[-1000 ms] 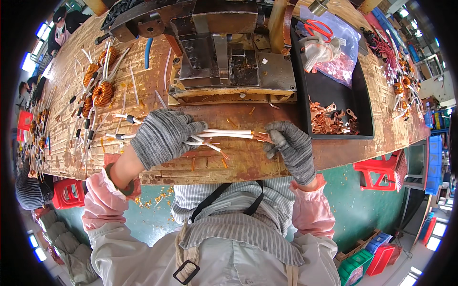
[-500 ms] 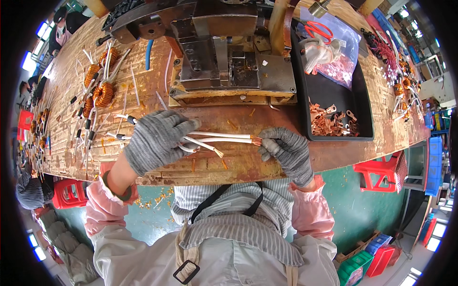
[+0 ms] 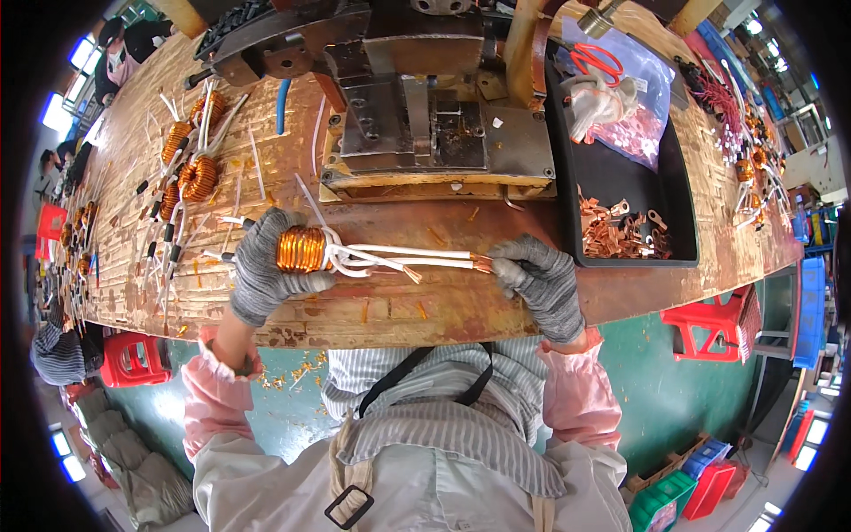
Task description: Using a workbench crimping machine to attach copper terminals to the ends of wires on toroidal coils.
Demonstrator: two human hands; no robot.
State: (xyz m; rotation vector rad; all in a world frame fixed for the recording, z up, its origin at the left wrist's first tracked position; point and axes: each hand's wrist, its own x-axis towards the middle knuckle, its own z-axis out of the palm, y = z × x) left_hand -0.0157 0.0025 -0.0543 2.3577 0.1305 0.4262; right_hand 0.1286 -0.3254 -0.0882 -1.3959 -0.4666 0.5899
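Note:
Wearing a grey knit glove, my left hand (image 3: 266, 270) grips the left end of an orange copper-wound coil (image 3: 302, 249), its thumb lying below. White-sleeved leads (image 3: 403, 254) run rightward from the coil, and two lie close together side by side. My right hand (image 3: 539, 282), also gloved, pinches at the bare copper wire ends (image 3: 481, 263) of those two leads; the fingers partly hide the tips. A shorter white lead (image 3: 390, 264) splays off just below, its frayed end loose. More lead ends with black sleeves poke out left of my left hand.
A heavy metal press (image 3: 434, 124) stands behind my hands. To its right, a black tray (image 3: 634, 257) holds copper terminals (image 3: 612, 226), a plastic bag (image 3: 634, 124) and red-handled scissors (image 3: 598, 62). Several more coils (image 3: 197, 177) lie at left. Red stools (image 3: 133, 359) flank the table.
My left hand has shifted left and turned, uncovering the coil it had covered. The right hand stays at the wire ends, moved only slightly.

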